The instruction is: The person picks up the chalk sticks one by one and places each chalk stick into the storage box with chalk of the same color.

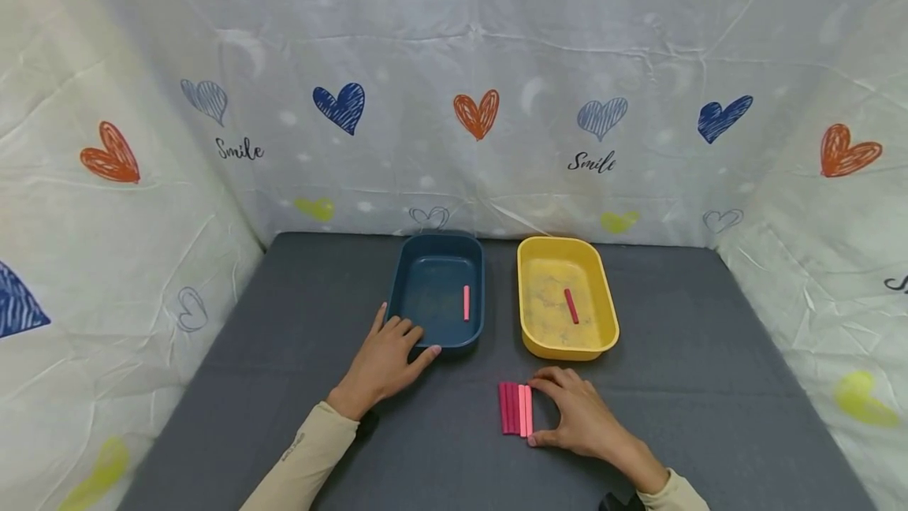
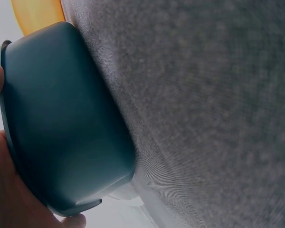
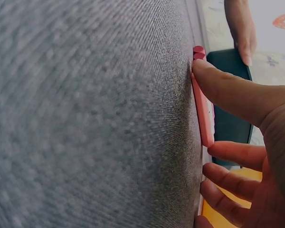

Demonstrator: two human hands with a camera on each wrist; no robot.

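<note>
My right hand (image 1: 578, 412) pinches the outermost light pink stick (image 3: 203, 111) by its ends, thumb at the near end, index finger at the far end. That stick lies on the grey cloth at the right of a tight row, beside another light pink stick (image 1: 522, 410) and the dark pink sticks (image 1: 508, 408). My left hand (image 1: 386, 357) holds the near left corner of the blue tray (image 2: 66, 118), thumb on the near rim. One light pink stick (image 1: 466, 303) lies inside that tray. A dark red stick (image 1: 571, 306) lies in the yellow tray (image 1: 567, 349).
Both trays stand side by side toward the back of the grey cloth-covered table (image 1: 674, 385), the yellow one to the right. Behind and at both sides hangs a white curtain (image 1: 411, 156) printed with hearts. A dark object (image 1: 620, 502) shows by the right wrist.
</note>
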